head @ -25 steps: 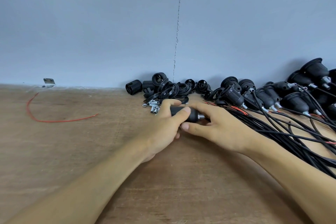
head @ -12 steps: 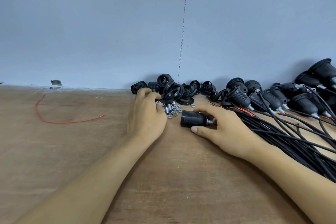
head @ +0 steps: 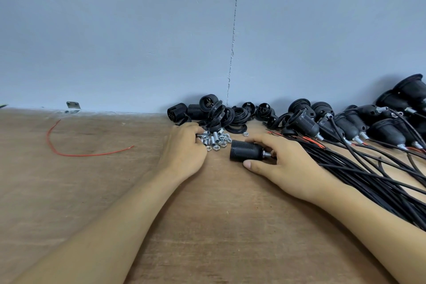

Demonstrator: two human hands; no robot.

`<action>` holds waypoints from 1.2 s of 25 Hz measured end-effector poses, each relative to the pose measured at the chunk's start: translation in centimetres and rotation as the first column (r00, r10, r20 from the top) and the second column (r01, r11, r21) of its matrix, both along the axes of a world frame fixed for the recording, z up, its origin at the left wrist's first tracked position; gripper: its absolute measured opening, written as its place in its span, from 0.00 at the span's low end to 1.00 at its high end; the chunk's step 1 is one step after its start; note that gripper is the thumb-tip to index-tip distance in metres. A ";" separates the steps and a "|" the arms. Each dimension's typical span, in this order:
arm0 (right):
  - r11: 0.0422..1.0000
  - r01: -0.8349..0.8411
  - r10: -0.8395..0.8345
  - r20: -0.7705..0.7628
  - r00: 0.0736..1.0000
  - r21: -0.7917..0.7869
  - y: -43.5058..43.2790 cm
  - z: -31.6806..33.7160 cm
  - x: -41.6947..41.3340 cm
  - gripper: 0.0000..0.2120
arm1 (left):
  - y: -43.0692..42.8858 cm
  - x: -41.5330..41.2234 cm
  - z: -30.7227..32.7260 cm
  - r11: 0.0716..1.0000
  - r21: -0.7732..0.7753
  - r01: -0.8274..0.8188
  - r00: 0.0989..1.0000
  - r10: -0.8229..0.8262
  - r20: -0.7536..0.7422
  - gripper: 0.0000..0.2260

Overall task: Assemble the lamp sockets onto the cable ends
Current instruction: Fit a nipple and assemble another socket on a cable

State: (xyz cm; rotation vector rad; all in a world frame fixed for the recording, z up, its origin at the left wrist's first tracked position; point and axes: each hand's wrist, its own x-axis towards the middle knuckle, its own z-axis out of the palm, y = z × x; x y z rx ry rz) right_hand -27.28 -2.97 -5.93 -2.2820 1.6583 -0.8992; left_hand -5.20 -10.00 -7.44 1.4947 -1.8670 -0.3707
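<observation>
On the wooden table (head: 92, 191), beside the black cable bundle (head: 368, 168) at right, I see the right hand (head: 292, 168) curl thumb and fingers round the lamp socket (head: 245, 150) lying at frame centre, while the left hand (head: 184, 152) bends its fingertips into the pile of nuts (head: 216, 139), any pinch hidden from me.

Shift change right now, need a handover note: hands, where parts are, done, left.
Left hand: fingertips in the pile of small metal nuts and tubes; whether it pinches one is hidden.
Right hand: holds a black socket lying on the table, its metal stub toward the palm.
Done: a row of sockets on cables at right, cable bundle beside the right forearm.
Left: probably finish the held socket, then the loose socket parts by the wall.
</observation>
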 end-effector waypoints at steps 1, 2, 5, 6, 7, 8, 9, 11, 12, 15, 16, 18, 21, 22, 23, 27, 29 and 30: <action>1.000 0.000 0.000 -0.002 1.000 -0.001 0.0 0.0 0.0 0.20 | 0.0 0.1 0.0 1.000 -0.012 0.009 1.000 -0.009 0.003 0.17; 1.000 -0.001 0.001 -0.003 1.000 -0.001 0.0 0.0 0.0 0.20 | 0.0 0.1 0.1 0.999 -0.030 0.019 1.000 -0.019 0.002 0.18; 1.000 -0.003 0.003 -0.004 1.000 0.001 0.0 0.0 0.0 0.21 | 0.3 0.0 0.3 0.995 -0.096 0.039 0.998 -0.043 -0.036 0.18; 1.000 -0.002 0.002 -0.007 1.000 0.001 0.0 0.0 0.0 0.21 | 0.3 0.0 0.3 0.993 -0.117 0.034 0.998 -0.041 -0.055 0.17; 1.000 -0.001 0.001 -0.010 1.000 0.002 0.0 0.0 -0.1 0.21 | 0.4 0.0 0.3 0.990 -0.143 0.012 0.996 -0.024 -0.083 0.16; 1.000 -0.001 0.001 -0.012 1.000 0.002 0.0 0.0 0.0 0.21 | 0.5 0.1 0.3 0.985 -0.172 -0.027 0.993 0.006 -0.121 0.14; 1.000 -0.002 0.002 -0.012 1.000 0.001 0.0 0.0 0.0 0.21 | 0.6 0.2 0.3 0.976 -0.201 -0.078 0.985 0.045 -0.164 0.11; 1.000 -0.003 0.003 -0.008 1.000 -0.004 0.0 0.0 0.0 0.21 | 1.0 0.4 0.6 0.957 -0.239 -0.164 0.963 0.103 -0.249 0.07; 1.000 -0.002 0.002 -0.005 1.000 -0.008 0.0 0.1 0.0 0.21 | 1.2 0.5 0.8 0.951 -0.248 -0.186 0.950 0.110 -0.293 0.06; 0.999 0.007 -0.005 0.043 0.999 -0.034 0.1 0.1 0.0 0.20 | 2.3 0.0 1.6 0.948 -0.264 -0.178 0.895 0.045 -0.444 0.08; 0.999 0.008 -0.005 0.072 0.997 -0.045 0.2 0.1 0.0 0.19 | 2.8 -0.4 1.8 0.955 -0.255 -0.149 0.877 0.008 -0.480 0.09; 0.998 0.013 -0.005 0.127 0.992 -0.064 0.3 0.1 0.1 0.19 | 3.9 -1.6 1.9 0.982 -0.184 -0.032 0.850 -0.070 -0.522 0.12; 0.996 0.008 0.007 0.172 0.985 -0.088 0.4 0.2 0.1 0.20 | 5.3 -3.2 1.4 0.989 -0.031 0.145 0.808 -0.136 -0.573 0.13; 0.996 0.005 0.011 0.177 0.984 -0.090 0.4 0.2 0.1 0.20 | 5.4 -3.4 1.3 0.987 -0.003 0.163 0.784 -0.131 -0.607 0.11; 0.996 0.004 0.014 0.184 0.983 -0.093 0.5 0.3 0.1 0.19 | 5.4 -3.4 1.2 0.986 0.017 0.165 0.754 -0.115 -0.647 0.09; 0.996 -0.013 0.027 0.170 0.985 -0.083 0.5 0.4 0.1 0.20 | 4.8 -3.1 1.4 0.976 0.125 0.176 0.612 -0.009 -0.791 0.07; 0.997 -0.013 0.026 0.164 0.986 -0.079 0.5 0.4 0.1 0.20 | 4.9 -3.1 1.5 0.962 0.159 0.221 0.539 0.015 -0.842 0.09; 0.997 -0.010 0.023 0.165 0.986 -0.082 0.5 0.4 0.1 0.21 | 4.9 -3.1 1.6 0.954 0.171 0.245 0.509 0.024 -0.860 0.09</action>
